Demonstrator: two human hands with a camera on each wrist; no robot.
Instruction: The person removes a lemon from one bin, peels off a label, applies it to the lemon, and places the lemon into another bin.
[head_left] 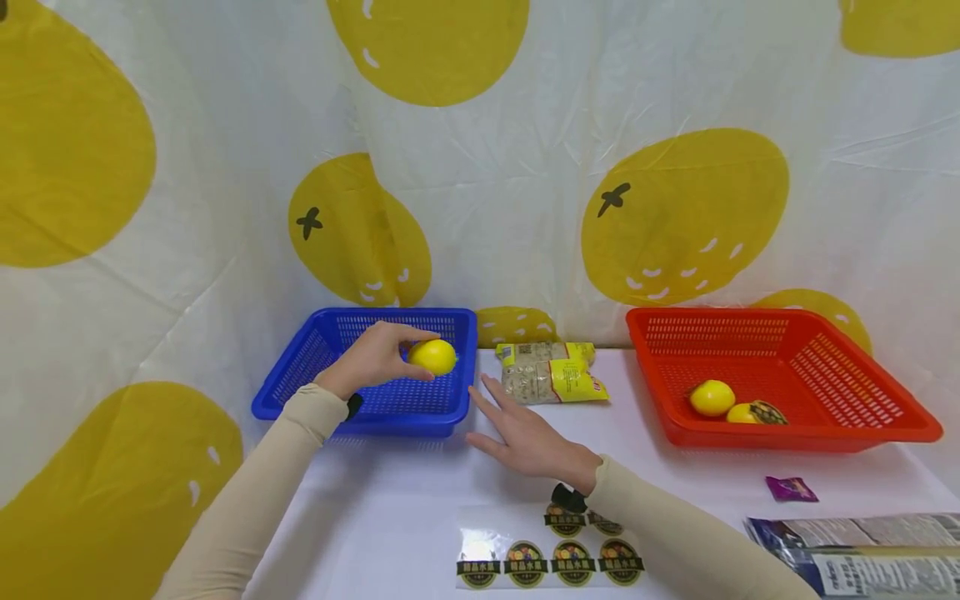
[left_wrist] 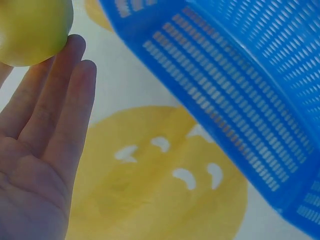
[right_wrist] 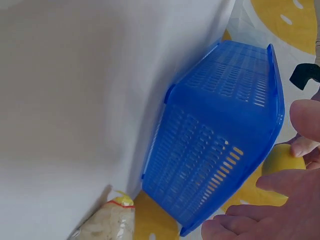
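Observation:
My left hand [head_left: 378, 358] pinches a yellow lemon [head_left: 432, 357] between thumb and fingers, above the blue basket [head_left: 465, 400]. In the left wrist view the lemon [left_wrist: 35, 30] sits against the fingertips, partly cut off by the frame. To the right of the basket, my right hand [head_left: 525, 433] is spread with straight fingers and holds nothing. The right wrist view shows the right hand [right_wrist: 280, 210] near the side of the blue basket [right_wrist: 215, 135], the lemon [right_wrist: 282, 160] partly behind it. Inside the red basket [head_left: 795, 437] lie two more lemons [head_left: 712, 398], one bearing a dark sticker [head_left: 767, 412].
A yellow and clear packet [head_left: 551, 372] lies between the baskets. On the white table are a sheet of round dark stickers [head_left: 573, 562], a small purple wrapped sweet [head_left: 791, 489] and a silver plastic package [head_left: 877, 554]. Behind hangs a fruit-print curtain [head_left: 510, 208].

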